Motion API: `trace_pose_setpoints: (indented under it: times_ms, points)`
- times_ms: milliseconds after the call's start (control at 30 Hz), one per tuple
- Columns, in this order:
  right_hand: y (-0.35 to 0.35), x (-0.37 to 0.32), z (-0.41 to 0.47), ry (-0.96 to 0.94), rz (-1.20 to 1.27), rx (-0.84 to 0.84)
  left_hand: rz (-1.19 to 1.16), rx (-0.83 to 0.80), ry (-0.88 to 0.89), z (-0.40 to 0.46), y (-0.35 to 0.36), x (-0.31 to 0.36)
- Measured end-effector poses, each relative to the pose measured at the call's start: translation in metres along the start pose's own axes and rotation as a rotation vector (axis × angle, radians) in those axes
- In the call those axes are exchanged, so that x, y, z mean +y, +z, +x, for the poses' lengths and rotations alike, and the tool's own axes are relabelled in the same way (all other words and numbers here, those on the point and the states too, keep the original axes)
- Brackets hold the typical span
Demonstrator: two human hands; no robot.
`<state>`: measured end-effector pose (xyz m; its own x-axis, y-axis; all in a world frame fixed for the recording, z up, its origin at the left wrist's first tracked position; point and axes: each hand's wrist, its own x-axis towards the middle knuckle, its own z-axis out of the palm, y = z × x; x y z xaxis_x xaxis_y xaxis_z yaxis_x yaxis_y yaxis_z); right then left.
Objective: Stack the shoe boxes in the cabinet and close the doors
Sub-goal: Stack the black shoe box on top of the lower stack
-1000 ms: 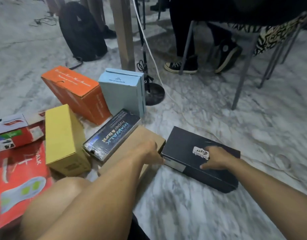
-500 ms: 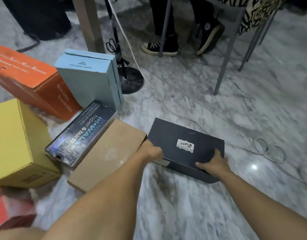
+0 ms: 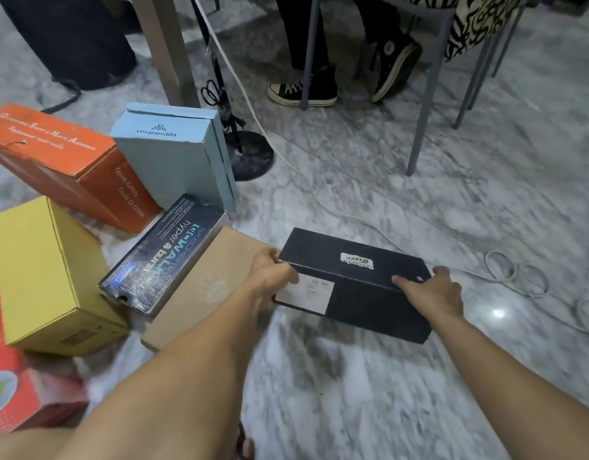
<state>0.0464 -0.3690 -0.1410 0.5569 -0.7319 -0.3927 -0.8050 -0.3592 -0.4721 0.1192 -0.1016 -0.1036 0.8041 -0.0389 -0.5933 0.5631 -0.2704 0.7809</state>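
Observation:
A black shoe box point(image 3: 356, 280) with a white logo sticker is held just off the marble floor, its near side facing me. My left hand point(image 3: 270, 272) grips its left end and my right hand point(image 3: 432, 290) grips its right end, fingers over the lid edge. To the left lie a plain brown box point(image 3: 200, 287), a dark Skechers box point(image 3: 163, 257) leaning on it, a yellow box point(image 3: 47, 277), an orange box point(image 3: 70, 161), an upright light blue box point(image 3: 177, 157) and a red box point(image 3: 17, 393). No cabinet is in view.
A seated person's legs and black sneakers point(image 3: 303, 91) are beyond a grey chair leg point(image 3: 426, 104). A round black stand base point(image 3: 250, 154), a wooden table leg point(image 3: 163, 44), a black bag point(image 3: 70, 38) and white cables point(image 3: 515, 277) lie on the floor.
Both hands shifted from resting on the black box to gripping its ends, and the box has been turned and raised slightly toward me. The view moved closer.

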Motion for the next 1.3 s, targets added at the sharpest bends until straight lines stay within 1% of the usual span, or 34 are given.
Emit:
trace_pose_setpoints:
  times_ms: [100,267,400,533,667,733,867,933,1033,1167,1233,1300]
  points:
    - [-0.024,-0.022,-0.01,-0.028,0.103,0.08,-0.059,0.018,0.058,-0.004,-0.005,0.011]
    - [-0.055,-0.05,-0.023,-0.085,0.319,0.081,-0.175,0.033,0.135,-0.024,-0.015,0.024]
    - [-0.074,-0.076,-0.03,-0.189,0.32,0.099,-0.142,0.073,0.22,-0.035,-0.032,0.043]
    - [-0.083,-0.111,-0.033,-0.255,0.289,0.071,-0.047,0.171,0.309,-0.05,-0.052,0.063]
    - [-0.068,-0.145,-0.038,-0.294,0.248,0.024,-0.04,0.342,0.273,-0.053,-0.082,0.067]
    - [-0.054,-0.159,-0.048,-0.331,0.217,-0.001,-0.025,0.423,0.221,-0.052,-0.098,0.06]
    - [-0.014,-0.179,-0.073,-0.406,0.2,-0.146,-0.076,0.578,0.131,-0.061,-0.131,0.039]
    - [0.007,-0.181,-0.081,-0.418,0.206,-0.225,-0.081,0.619,0.057,-0.064,-0.146,0.023]
    - [0.031,-0.179,-0.085,-0.432,0.205,-0.321,-0.129,0.625,-0.047,-0.068,-0.162,0.002]
    - [0.038,-0.179,-0.082,-0.454,0.168,-0.444,-0.146,0.541,-0.162,-0.077,-0.17,-0.008]
    - [0.034,-0.18,-0.088,-0.454,0.167,-0.454,-0.188,0.481,-0.191,-0.085,-0.173,-0.005]
    - [0.029,-0.183,-0.096,-0.453,0.202,-0.448,-0.23,0.433,-0.182,-0.089,-0.181,-0.004]
